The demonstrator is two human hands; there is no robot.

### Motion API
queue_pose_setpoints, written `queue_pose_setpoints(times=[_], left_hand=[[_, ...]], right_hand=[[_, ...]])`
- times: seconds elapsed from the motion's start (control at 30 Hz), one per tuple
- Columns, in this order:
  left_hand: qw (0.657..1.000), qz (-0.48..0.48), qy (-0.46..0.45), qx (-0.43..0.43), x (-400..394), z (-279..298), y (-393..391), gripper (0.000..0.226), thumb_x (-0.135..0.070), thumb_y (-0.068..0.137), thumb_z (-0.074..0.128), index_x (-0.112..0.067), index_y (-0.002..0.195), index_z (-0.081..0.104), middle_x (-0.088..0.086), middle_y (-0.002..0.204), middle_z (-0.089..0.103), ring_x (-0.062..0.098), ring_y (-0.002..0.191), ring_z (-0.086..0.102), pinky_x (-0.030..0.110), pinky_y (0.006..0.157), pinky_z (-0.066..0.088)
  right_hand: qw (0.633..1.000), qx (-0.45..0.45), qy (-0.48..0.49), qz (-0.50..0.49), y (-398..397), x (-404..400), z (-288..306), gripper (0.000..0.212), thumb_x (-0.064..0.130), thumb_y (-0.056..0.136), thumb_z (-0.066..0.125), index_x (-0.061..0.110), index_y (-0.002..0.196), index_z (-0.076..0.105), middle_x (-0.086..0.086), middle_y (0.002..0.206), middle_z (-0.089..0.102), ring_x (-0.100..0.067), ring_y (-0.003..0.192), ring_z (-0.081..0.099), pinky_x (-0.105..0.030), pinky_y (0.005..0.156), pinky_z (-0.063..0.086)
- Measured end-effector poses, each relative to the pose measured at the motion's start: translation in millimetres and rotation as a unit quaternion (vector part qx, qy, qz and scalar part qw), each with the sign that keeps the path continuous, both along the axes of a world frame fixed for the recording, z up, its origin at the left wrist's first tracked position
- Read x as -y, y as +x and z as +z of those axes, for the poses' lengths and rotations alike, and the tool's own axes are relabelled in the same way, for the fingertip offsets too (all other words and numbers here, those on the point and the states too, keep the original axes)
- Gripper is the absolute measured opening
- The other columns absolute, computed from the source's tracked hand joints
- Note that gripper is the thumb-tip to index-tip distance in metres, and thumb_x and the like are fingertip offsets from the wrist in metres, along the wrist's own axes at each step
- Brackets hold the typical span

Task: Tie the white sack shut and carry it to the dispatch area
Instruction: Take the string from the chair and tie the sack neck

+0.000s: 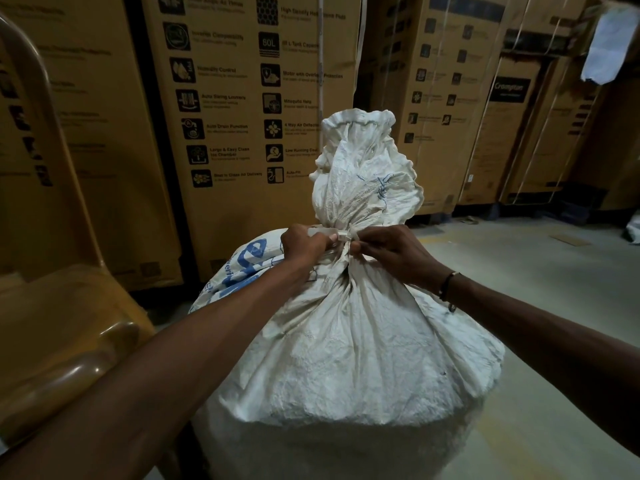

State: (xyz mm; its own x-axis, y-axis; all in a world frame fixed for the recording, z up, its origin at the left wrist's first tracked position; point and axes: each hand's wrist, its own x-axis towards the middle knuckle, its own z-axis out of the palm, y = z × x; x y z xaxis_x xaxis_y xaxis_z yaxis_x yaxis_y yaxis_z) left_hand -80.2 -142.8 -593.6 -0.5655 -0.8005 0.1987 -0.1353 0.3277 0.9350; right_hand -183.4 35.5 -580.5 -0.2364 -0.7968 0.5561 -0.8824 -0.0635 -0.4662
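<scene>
A full white woven sack [346,348] stands upright in front of me, its top gathered into a narrow neck with the loose mouth flaring above. A pale strap [337,235] wraps the neck. My left hand [304,245] grips one end of the strap at the left of the neck. My right hand [391,252] pinches the other end at the right of the neck. Blue print shows on the sack's left shoulder.
Tall cardboard appliance cartons [242,116] form a wall right behind the sack and at the back right. A brown plastic chair [59,323] sits close on my left. Grey concrete floor [540,271] stretches to the right.
</scene>
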Motion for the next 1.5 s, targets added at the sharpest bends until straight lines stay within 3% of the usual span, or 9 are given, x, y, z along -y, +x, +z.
queue_pose_setpoints(times=[0.17, 0.37, 0.5, 0.7, 0.93, 1.1, 1.23, 1.37, 1.5], left_hand=[[0.999, -0.027, -0.017, -0.027, 4, -5, 1, 0.032, -0.027, 0.082, 0.089, -0.006, 0.104, 0.080, 0.009, 0.100, 0.079, 0.018, 0.090, 0.072, 0.029, 0.074, 0.054], [0.997, -0.031, -0.050, -0.046, 2, -8, 3, 0.031, -0.026, 0.086, 0.087, -0.004, 0.106, 0.079, 0.005, 0.093, 0.073, 0.016, 0.084, 0.065, 0.029, 0.073, 0.051], [0.994, -0.034, -0.092, -0.049, 7, -10, 0, 0.027, -0.027, 0.085, 0.087, -0.007, 0.100, 0.078, 0.002, 0.088, 0.071, 0.019, 0.086, 0.067, 0.020, 0.059, 0.042], [0.989, -0.044, -0.133, -0.052, 10, -14, 1, 0.022, -0.029, 0.086, 0.086, -0.010, 0.093, 0.076, 0.001, 0.084, 0.069, 0.013, 0.078, 0.061, 0.019, 0.057, 0.039], [0.987, -0.058, -0.139, -0.060, 12, -16, -1, 0.015, -0.028, 0.087, 0.084, -0.020, 0.089, 0.072, -0.005, 0.083, 0.068, 0.007, 0.075, 0.061, 0.017, 0.059, 0.041], [0.985, -0.068, -0.140, -0.070, 11, -17, 0, 0.016, -0.024, 0.088, 0.084, -0.022, 0.086, 0.069, -0.012, 0.077, 0.065, 0.002, 0.072, 0.059, 0.009, 0.054, 0.039], [0.984, -0.071, -0.149, -0.072, 10, -16, 1, 0.014, -0.026, 0.088, 0.084, -0.021, 0.087, 0.070, 0.000, 0.087, 0.072, 0.016, 0.082, 0.066, 0.022, 0.062, 0.044], [0.981, -0.068, -0.168, -0.068, 10, -18, 2, 0.015, -0.027, 0.088, 0.082, -0.023, 0.085, 0.068, -0.003, 0.083, 0.069, 0.019, 0.083, 0.066, 0.028, 0.068, 0.043], [0.978, -0.056, -0.191, -0.067, 9, -18, 3, 0.011, -0.027, 0.089, 0.080, -0.019, 0.091, 0.072, -0.002, 0.087, 0.071, 0.023, 0.088, 0.067, 0.029, 0.071, 0.042]], right_hand=[[0.997, 0.073, 0.008, -0.014, -12, -4, 1, 0.023, 0.028, 0.102, 0.073, 0.009, 0.096, 0.085, -0.009, 0.088, 0.083, -0.013, 0.083, 0.076, -0.039, 0.081, 0.060], [0.967, 0.248, -0.052, -0.009, -17, 3, 1, 0.036, 0.007, 0.090, 0.083, 0.005, 0.125, 0.077, -0.027, 0.098, 0.081, -0.020, 0.077, 0.077, -0.026, 0.069, 0.065], [0.979, 0.186, -0.048, -0.062, -23, 4, 0, 0.021, 0.008, 0.084, 0.089, 0.002, 0.104, 0.084, -0.014, 0.092, 0.083, -0.011, 0.063, 0.073, -0.022, 0.057, 0.059], [0.989, 0.138, -0.012, -0.056, -27, 5, 4, 0.019, 0.009, 0.087, 0.087, 0.003, 0.106, 0.085, 0.015, 0.072, 0.079, 0.001, 0.057, 0.068, -0.012, 0.055, 0.050], [0.994, 0.082, -0.014, -0.075, -23, 10, 8, 0.024, 0.006, 0.085, 0.089, 0.002, 0.108, 0.085, -0.009, 0.092, 0.083, 0.008, 0.064, 0.069, -0.007, 0.061, 0.050], [0.993, 0.060, -0.022, -0.097, -22, 14, 7, 0.021, 0.015, 0.084, 0.091, 0.012, 0.105, 0.088, -0.004, 0.092, 0.085, -0.009, 0.083, 0.073, -0.015, 0.072, 0.052], [0.990, 0.058, -0.032, -0.123, -15, 21, 8, 0.021, 0.024, 0.081, 0.095, 0.012, 0.098, 0.089, -0.002, 0.086, 0.084, -0.006, 0.077, 0.074, -0.014, 0.068, 0.053], [0.990, 0.037, -0.041, -0.129, -6, 28, 10, 0.028, 0.038, 0.073, 0.098, 0.014, 0.084, 0.088, 0.007, 0.075, 0.081, -0.009, 0.073, 0.078, -0.022, 0.065, 0.058], [0.989, 0.019, -0.058, -0.137, -4, 33, 12, 0.031, 0.041, 0.071, 0.099, 0.014, 0.078, 0.085, 0.007, 0.071, 0.078, 0.000, 0.063, 0.070, -0.017, 0.061, 0.052]])
